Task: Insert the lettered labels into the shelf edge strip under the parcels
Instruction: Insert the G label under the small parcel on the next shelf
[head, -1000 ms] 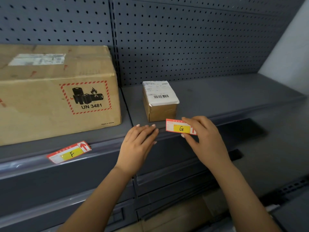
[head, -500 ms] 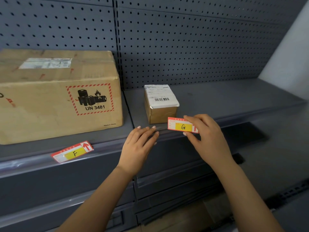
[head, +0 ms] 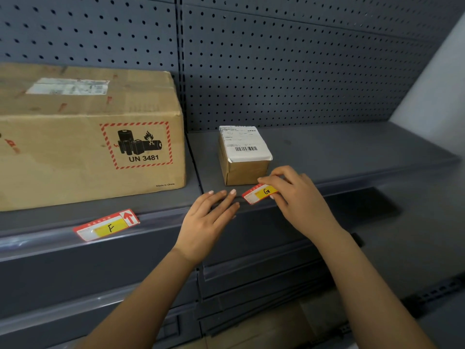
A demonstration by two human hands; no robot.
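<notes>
Two hands: mine, at the shelf's front edge.
Right hand [head: 299,197]: fingers pinch G label [head: 260,193].
Left hand [head: 208,220]: fingers flat, holding nothing, on edge strip [head: 156,222].

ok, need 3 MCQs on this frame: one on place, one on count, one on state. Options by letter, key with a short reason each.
1. Where is the F label?
A. In the edge strip below the large box
B. On top of the small parcel
C. In the left hand

2. How many parcels stand on the shelf?
A. One
B. Two
C. Four

3. What state is the G label in?
A. Lying loose on the floor
B. Stuck on the pegboard
C. Pinched in the right hand at the strip, tilted

Key:
1 A: the F label sits in the shelf edge strip under the large box.
2 B: only the large box and the small parcel are there.
3 C: the right hand has the G label in its grip just below the small parcel, while the left hand lies flat, empty, on the shelf edge.
</notes>
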